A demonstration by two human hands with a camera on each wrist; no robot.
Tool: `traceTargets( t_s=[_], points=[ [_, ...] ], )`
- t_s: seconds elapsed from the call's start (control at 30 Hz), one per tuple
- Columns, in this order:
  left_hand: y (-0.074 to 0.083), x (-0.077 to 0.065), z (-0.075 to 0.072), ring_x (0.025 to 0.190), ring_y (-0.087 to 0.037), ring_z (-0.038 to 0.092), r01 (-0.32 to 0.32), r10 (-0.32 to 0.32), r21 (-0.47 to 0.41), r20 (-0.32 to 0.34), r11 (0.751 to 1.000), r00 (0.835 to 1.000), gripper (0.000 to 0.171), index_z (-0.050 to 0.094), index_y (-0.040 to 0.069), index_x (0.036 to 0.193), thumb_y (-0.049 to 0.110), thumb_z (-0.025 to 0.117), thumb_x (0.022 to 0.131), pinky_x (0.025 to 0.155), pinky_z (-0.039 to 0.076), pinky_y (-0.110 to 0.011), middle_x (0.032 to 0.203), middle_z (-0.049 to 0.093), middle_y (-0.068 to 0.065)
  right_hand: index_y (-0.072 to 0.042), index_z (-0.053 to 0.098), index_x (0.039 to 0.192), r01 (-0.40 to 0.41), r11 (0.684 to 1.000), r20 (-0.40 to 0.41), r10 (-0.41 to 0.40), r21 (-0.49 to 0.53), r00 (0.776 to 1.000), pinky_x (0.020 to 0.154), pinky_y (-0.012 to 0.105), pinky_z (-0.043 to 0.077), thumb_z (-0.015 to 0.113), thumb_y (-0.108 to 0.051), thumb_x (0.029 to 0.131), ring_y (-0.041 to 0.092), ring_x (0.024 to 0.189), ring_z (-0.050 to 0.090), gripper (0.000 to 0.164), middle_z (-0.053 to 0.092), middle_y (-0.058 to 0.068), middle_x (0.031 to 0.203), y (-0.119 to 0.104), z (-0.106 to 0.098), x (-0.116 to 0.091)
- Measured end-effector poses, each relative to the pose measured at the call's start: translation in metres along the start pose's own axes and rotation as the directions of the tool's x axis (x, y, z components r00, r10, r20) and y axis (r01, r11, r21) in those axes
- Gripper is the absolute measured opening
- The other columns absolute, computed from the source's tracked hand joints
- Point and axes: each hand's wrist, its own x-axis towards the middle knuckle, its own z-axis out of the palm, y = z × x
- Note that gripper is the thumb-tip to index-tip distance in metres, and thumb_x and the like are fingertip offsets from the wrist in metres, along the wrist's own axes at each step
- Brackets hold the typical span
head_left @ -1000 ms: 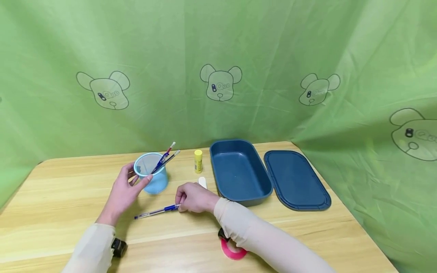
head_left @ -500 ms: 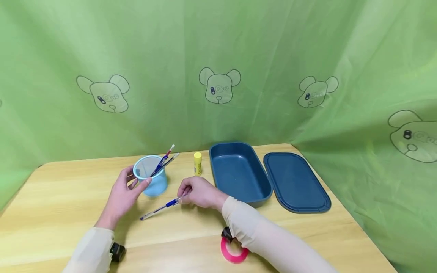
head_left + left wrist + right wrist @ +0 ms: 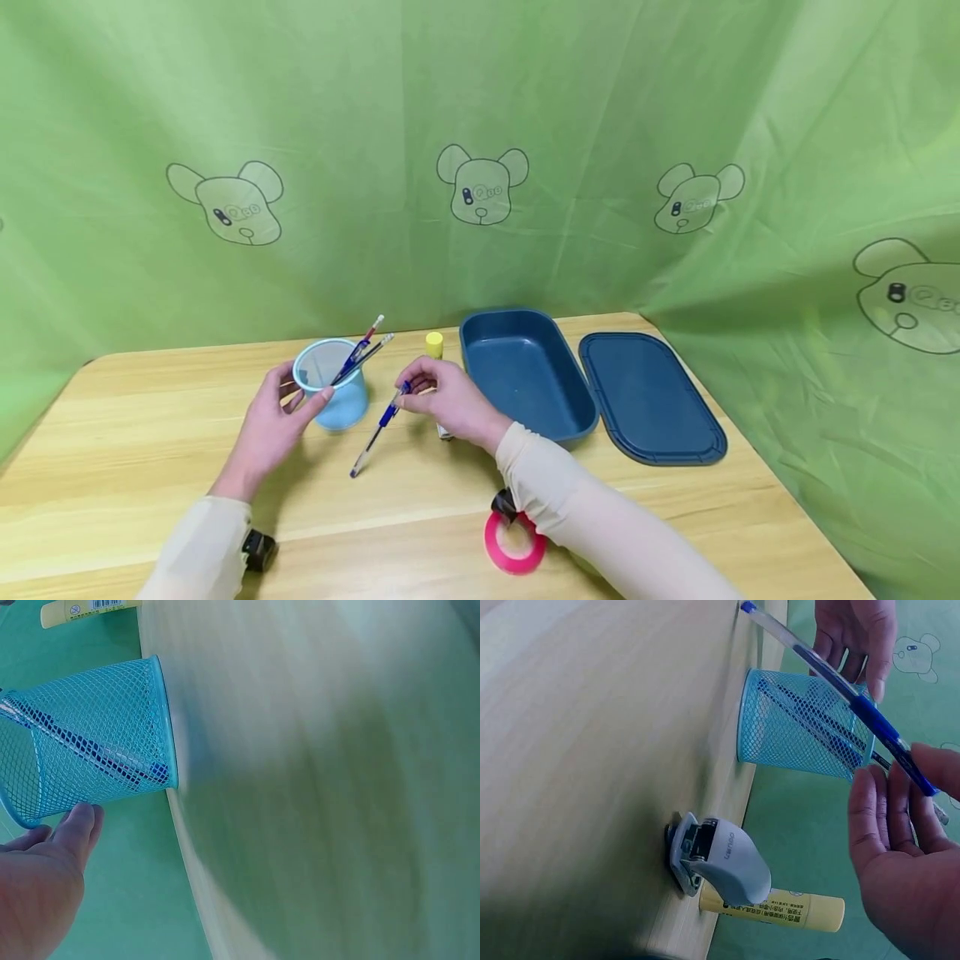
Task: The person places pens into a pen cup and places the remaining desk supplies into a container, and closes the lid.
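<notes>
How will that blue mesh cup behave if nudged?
The blue mesh cup looks light for its size, being open mesh. It seems fairly stiff, looking round and even in the hold of the left hand. A push might tip it, since the writing tools inside lean to one side.

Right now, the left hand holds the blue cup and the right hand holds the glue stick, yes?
Not quite: the head view shows the right hand holding a blue pen, not the glue stick. The left hand does hold the blue cup.

Blue box (image 3: 519, 382) beside lid (image 3: 652, 400); pink tape (image 3: 496, 551).
</notes>
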Motion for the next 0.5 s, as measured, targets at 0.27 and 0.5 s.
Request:
traceTargets(
  t_s=[0.27, 0.5],
  points=[
    [0.0010, 0.0004, 0.0009, 0.134, -0.040, 0.036, -0.011, 0.010, -0.014, -0.007, 1.000, 1.000, 0.085, 0.023, -0.007, 0.149, 0.033, 0.071, 0.092, 0.113, 0.032, -0.045, 0.146, 0.035, -0.028, 0.004, 0.062, 0.102, 0.043, 0.990, -0.071, -0.033, 0.132, 0.997, 0.079, 0.025, 0.055, 0.073, 0.004, 0.084, 0.017, 0.085, 0.063, 0.021, 0.065, 0.009, 0.095, -0.0023, -0.0041, 0.0022],
    [0.0017, -0.0004, -0.0001, 0.135, -0.040, 0.035, -0.003, 0.003, -0.024, 0.001, 1.000, 1.000, 0.085, 0.022, -0.007, 0.149, 0.032, 0.071, 0.092, 0.112, 0.032, -0.045, 0.147, 0.034, -0.028, 0.006, 0.061, 0.102, 0.086, 0.985, -0.095, -0.072, 0.152, 0.993, 0.079, 0.025, 0.054, 0.071, 0.005, 0.085, 0.018, 0.087, 0.063, 0.020, 0.066, 0.010, 0.096, -0.0044, -0.0062, 0.0014]
  ],
)
